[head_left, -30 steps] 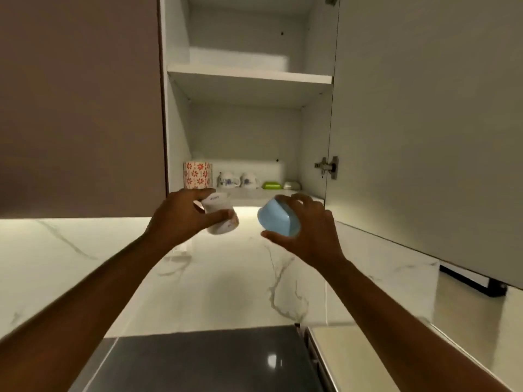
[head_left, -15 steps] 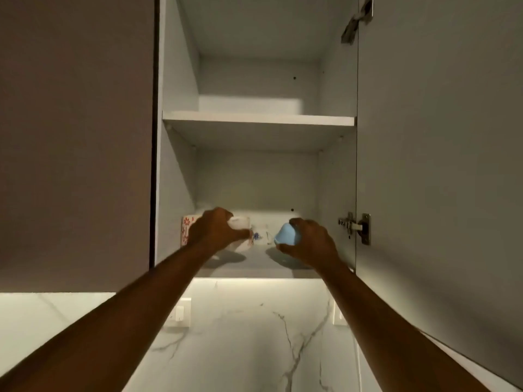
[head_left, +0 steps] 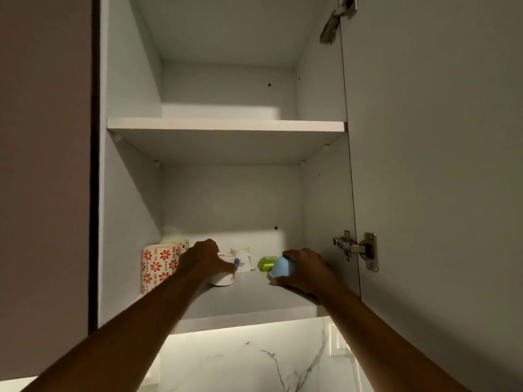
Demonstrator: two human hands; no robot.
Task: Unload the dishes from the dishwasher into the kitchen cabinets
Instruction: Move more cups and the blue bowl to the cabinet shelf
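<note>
Both my arms reach into the open wall cabinet, onto its bottom shelf point(head_left: 243, 306). My left hand point(head_left: 205, 260) grips a white cup point(head_left: 223, 274) with a small print, its base down on the shelf. My right hand point(head_left: 304, 271) grips a light blue cup point(head_left: 280, 267), tilted, low at the shelf's right side. Whether the blue cup touches the shelf I cannot tell.
A red-flowered mug point(head_left: 157, 265) stands at the shelf's left with a pale mug point(head_left: 181, 244) behind it. A white cup with a blue print point(head_left: 243, 258) and a green object point(head_left: 266, 263) sit at the back. The upper shelf point(head_left: 226, 125) shows nothing. The open door point(head_left: 438, 165) hangs right.
Both hands moved up from counter height into the cabinet with their cups. The white cup now rests on the bottom shelf; the view tilted upward.
</note>
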